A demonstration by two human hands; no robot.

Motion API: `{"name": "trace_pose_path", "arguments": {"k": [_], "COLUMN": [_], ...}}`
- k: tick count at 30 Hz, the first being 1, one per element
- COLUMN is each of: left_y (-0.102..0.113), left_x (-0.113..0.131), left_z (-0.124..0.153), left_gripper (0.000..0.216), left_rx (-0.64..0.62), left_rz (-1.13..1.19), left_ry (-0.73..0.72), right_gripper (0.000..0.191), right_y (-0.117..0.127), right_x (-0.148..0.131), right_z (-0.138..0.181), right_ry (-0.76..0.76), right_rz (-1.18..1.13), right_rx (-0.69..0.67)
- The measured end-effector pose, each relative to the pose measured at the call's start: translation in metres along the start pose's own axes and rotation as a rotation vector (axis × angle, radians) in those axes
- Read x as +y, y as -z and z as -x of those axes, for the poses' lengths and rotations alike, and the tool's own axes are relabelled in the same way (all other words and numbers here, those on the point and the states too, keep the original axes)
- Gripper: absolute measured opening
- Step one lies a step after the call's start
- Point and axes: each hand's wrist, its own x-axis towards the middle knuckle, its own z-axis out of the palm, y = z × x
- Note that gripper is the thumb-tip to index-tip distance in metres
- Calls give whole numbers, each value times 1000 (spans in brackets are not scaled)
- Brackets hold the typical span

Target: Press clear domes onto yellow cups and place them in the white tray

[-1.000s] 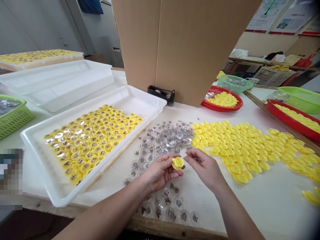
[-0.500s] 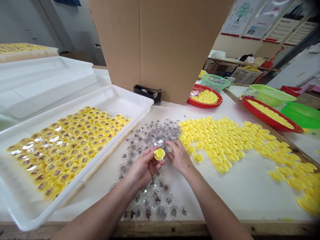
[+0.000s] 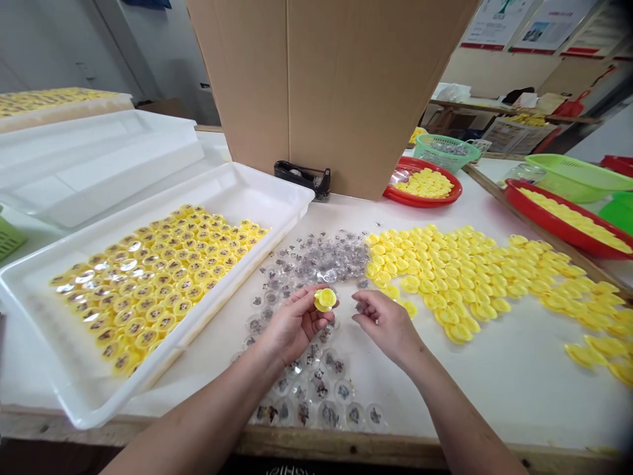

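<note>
My left hand (image 3: 301, 323) pinches a yellow round plastic piece (image 3: 325, 300) between thumb and fingers, its cup-like side facing me. To its right, my right hand (image 3: 388, 323) is curled with thumb and forefinger bent toward each other. Something small and greyish shows at those fingers, too unclear to name. Below and behind both hands lie many clear discs with dark printed pictures (image 3: 329, 414), spread over the white table. Beyond my right hand spreads a pile of loose yellow plastic pieces (image 3: 445, 264).
A white tray (image 3: 277, 191) at left holds rows of yellow pieces with pictures. A black tape dispenser (image 3: 302, 178) stands before a tall cardboard sheet (image 3: 341, 92). Red basins (image 3: 457, 192) and green baskets (image 3: 568, 175) are at right. A wooden strip (image 3: 494, 188) edges the table.
My right hand has drawn away to the right from the yellow piece, leaving a gap between the hands. My left hand still holds the piece. The view has shifted slightly.
</note>
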Motion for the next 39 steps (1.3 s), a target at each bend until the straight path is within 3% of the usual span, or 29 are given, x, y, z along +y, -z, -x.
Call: {"name": "trace_pose_path", "arguments": {"k": [4,6,9,16,23,27,33,39], "left_y": [-3,-3,0,4,3,2,1,-2], "left_x": [-10,-15,-21,-21,-22,-21,-22,-22], "left_z": [5,6,7,3,6,8,10,11], "left_gripper": [21,21,21,20,31,32,38,41], "left_rx": [-76,-127,-187,-216,-309,-349,-330,-258], "left_rz": [-22,-15,14,39,-37,-41,-59,-116], "left_ry": [51,92,119,102,158,154,131,81], "right_gripper": [13,8,21,41,16,36,30,27], "right_y": [9,8,3,10,35,41,38,36], "right_x": [-18,-27,-37,-45,-51,-59,-56,-52], "right_z": [14,17,22,33,22,18,24,28], "right_ry": [4,101,305,404,422,459,324,305], "right_rz": [-41,33,189,264,253,173,108,168], "right_rx": [107,198,273,3,-79,-221,-143,-96]}}
